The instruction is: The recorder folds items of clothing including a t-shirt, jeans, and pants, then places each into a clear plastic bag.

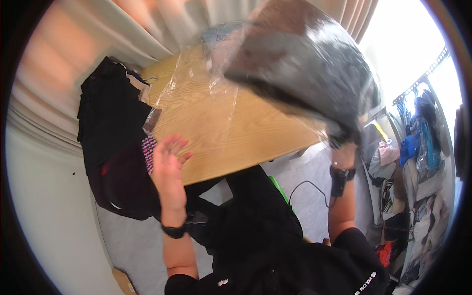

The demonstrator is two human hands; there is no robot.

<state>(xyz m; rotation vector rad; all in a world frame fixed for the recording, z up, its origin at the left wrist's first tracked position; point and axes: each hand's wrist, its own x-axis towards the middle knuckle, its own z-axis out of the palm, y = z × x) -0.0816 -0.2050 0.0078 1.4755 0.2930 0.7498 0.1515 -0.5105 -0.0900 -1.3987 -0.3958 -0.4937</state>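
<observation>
My right hand (pixel 346 153) grips the lower right corner of a clear plastic bag (pixel 300 59) with dark, folded cloth inside, most likely a garment. The bag is lifted over the far right of the wooden table (pixel 255 132) and smeared by motion; it partly hides my fingers. My left hand (pixel 169 169) is raised at the table's near left edge, fingers apart and holding nothing. Close beside it lie a pink-and-dark patterned cloth (pixel 148 153) and a dark maroon garment (pixel 130 182). Thin clear plastic film (pixel 216 113) shows over the tabletop.
Black folded clothes (pixel 108 108) are piled along the table's left side. A beige curtain (pixel 132 29) hangs behind. At right, a rack (pixel 418 162) holds many bagged clothes. A dark cable (pixel 309 183) curves above the grey floor (pixel 314 216).
</observation>
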